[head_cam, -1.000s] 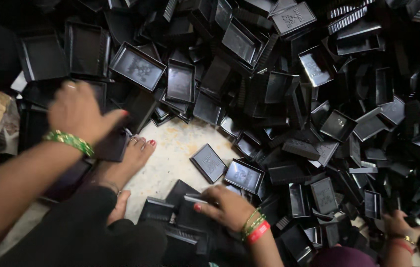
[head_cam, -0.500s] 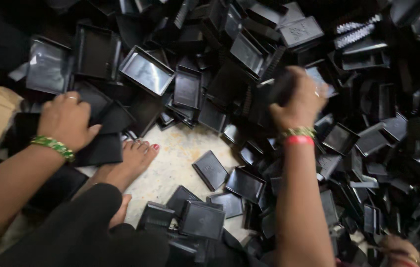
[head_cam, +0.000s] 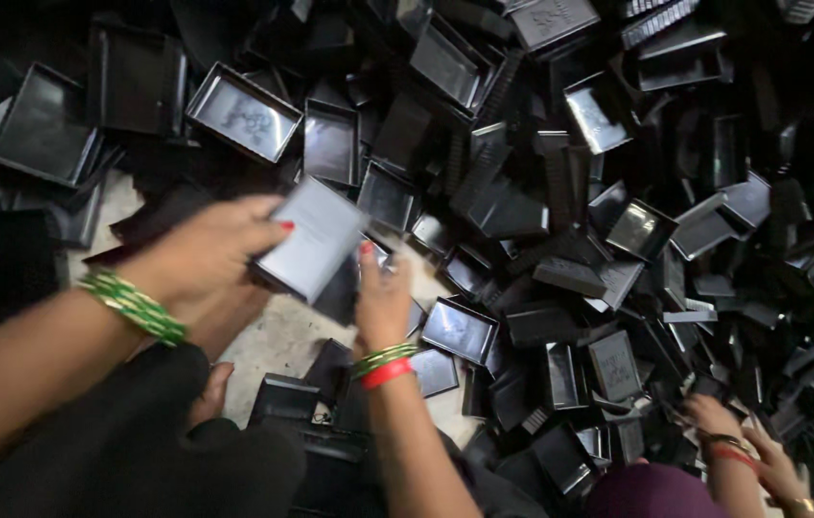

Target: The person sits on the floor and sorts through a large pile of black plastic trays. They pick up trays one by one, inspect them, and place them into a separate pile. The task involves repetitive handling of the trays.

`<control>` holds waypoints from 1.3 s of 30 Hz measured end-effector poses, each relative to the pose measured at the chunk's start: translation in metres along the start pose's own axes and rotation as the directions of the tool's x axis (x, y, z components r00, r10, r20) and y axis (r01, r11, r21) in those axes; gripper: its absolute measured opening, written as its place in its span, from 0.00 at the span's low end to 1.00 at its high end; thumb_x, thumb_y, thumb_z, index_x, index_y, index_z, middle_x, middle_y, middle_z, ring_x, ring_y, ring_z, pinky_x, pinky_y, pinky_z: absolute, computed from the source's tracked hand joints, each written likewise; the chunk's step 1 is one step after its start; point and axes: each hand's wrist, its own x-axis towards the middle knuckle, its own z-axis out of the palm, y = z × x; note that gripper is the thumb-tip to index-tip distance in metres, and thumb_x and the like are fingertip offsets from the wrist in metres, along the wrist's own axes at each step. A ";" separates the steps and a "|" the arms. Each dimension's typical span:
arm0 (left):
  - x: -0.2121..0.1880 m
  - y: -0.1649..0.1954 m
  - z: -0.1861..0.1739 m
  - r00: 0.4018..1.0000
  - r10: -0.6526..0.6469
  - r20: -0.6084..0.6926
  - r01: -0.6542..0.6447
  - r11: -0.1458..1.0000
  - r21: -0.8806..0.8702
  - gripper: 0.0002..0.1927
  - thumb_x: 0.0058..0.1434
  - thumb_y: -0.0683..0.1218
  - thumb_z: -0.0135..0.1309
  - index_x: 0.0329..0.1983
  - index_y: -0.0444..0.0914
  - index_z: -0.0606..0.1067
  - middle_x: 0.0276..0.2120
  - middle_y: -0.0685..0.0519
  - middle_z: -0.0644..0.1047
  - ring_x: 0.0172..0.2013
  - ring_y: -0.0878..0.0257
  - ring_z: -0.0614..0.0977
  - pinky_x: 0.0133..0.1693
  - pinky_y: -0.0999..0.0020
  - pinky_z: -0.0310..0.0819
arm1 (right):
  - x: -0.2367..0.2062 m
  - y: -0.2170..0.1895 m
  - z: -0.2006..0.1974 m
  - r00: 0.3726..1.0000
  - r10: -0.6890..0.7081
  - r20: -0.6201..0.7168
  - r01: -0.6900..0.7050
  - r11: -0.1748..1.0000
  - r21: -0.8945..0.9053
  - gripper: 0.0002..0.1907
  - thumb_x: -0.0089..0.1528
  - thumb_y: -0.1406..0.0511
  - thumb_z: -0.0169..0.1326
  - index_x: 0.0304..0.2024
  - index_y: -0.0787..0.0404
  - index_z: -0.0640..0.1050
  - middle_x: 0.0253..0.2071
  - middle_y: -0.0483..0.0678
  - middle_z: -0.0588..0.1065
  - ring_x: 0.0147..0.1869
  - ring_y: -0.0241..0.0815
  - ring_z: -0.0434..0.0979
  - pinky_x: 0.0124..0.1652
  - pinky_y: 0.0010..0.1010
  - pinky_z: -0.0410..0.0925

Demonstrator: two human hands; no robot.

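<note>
My left forearm comes in from the lower left of the frame, green bangles (head_cam: 134, 307) at the wrist, and my left hand (head_cam: 201, 254) sits left of centre with its fingers clamped on the near edge of a flat black tray (head_cam: 313, 240), which tilts up just above the middle of the frame. My right hand (head_cam: 383, 302) rises from the bottom centre, wrist straight, green and red bangles (head_cam: 383, 363) on it, fingers together and pressed against the tray's lower right edge. A heap of black trays (head_cam: 618, 240) fills the right side, over a pale floor (head_cam: 282, 336). Another person's hands (head_cam: 743, 451) work at the lower right.
</note>
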 end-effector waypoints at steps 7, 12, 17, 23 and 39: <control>-0.004 -0.019 0.031 0.885 0.463 -0.054 -0.219 0.515 0.829 0.35 0.67 0.60 0.49 0.67 0.30 0.65 0.51 0.35 0.74 0.54 0.47 0.77 0.56 0.58 0.71 | -0.041 -0.028 0.017 0.971 -0.148 0.188 0.000 0.786 0.618 0.20 0.76 0.53 0.37 0.56 0.61 0.70 0.51 0.48 0.72 0.53 0.39 0.71 0.53 0.32 0.68; -0.018 -0.006 0.038 0.909 0.412 -0.066 -0.235 0.635 0.736 0.49 0.62 0.68 0.51 0.68 0.23 0.57 0.56 0.31 0.70 0.58 0.45 0.75 0.57 0.58 0.68 | -0.038 -0.028 0.026 0.915 -0.127 0.384 -0.239 0.596 0.766 0.21 0.73 0.55 0.37 0.64 0.55 0.65 0.58 0.49 0.72 0.61 0.44 0.73 0.60 0.37 0.67; -0.027 0.005 0.045 0.887 0.458 -0.067 -0.243 0.585 0.774 0.52 0.58 0.67 0.55 0.69 0.23 0.57 0.57 0.31 0.69 0.56 0.43 0.75 0.54 0.57 0.71 | -0.035 -0.024 0.033 0.935 -0.202 0.290 -0.063 0.712 0.699 0.25 0.70 0.53 0.40 0.68 0.52 0.60 0.62 0.47 0.70 0.64 0.41 0.72 0.61 0.36 0.67; -0.036 0.015 0.046 0.777 0.624 -0.088 -0.325 0.517 0.792 0.38 0.51 0.57 0.62 0.57 0.25 0.72 0.46 0.37 0.77 0.46 0.48 0.81 0.48 0.59 0.76 | -0.038 -0.032 0.028 0.961 0.007 0.275 -0.223 0.602 0.767 0.25 0.71 0.46 0.38 0.57 0.56 0.69 0.49 0.46 0.74 0.51 0.39 0.75 0.54 0.33 0.70; -0.013 -0.010 0.054 0.525 0.849 -0.061 -0.442 0.333 0.833 0.24 0.70 0.59 0.50 0.51 0.33 0.72 0.43 0.33 0.76 0.46 0.38 0.78 0.50 0.51 0.69 | -0.065 -0.063 0.036 0.924 -0.138 0.358 -0.290 0.357 0.888 0.28 0.71 0.45 0.39 0.50 0.60 0.74 0.45 0.48 0.77 0.48 0.42 0.77 0.52 0.35 0.70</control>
